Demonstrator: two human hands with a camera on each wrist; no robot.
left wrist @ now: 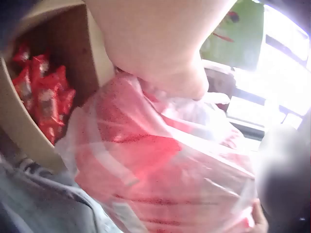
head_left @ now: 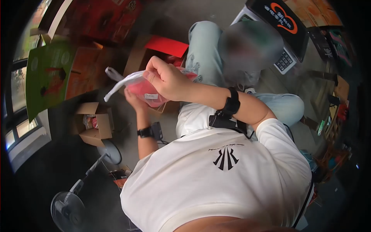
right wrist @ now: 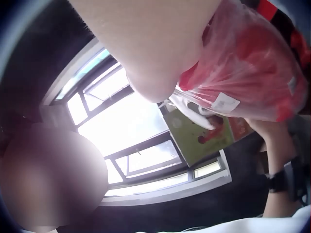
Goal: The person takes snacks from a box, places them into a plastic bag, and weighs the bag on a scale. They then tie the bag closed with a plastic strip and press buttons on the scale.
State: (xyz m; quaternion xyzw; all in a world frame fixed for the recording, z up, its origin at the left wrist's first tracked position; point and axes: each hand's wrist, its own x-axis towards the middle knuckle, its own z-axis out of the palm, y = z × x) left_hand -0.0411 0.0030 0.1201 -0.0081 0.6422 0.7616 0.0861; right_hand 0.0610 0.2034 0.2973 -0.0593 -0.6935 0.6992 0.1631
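Nearest us, a white T-shirt [head_left: 189,181] fills the head view's lower centre. Left of upper centre, our right hand [head_left: 167,82] grasps a reddish plastic bag [head_left: 143,88]; whether our left hand [head_left: 136,102] beneath grips it, we cannot tell.

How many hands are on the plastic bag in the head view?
2. The right hand grips the plastic bag beside its white handles; the left hand touches its lower edge in that view, partly hidden.

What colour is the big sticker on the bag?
White. The sticker on the bag shows best in the right wrist view.
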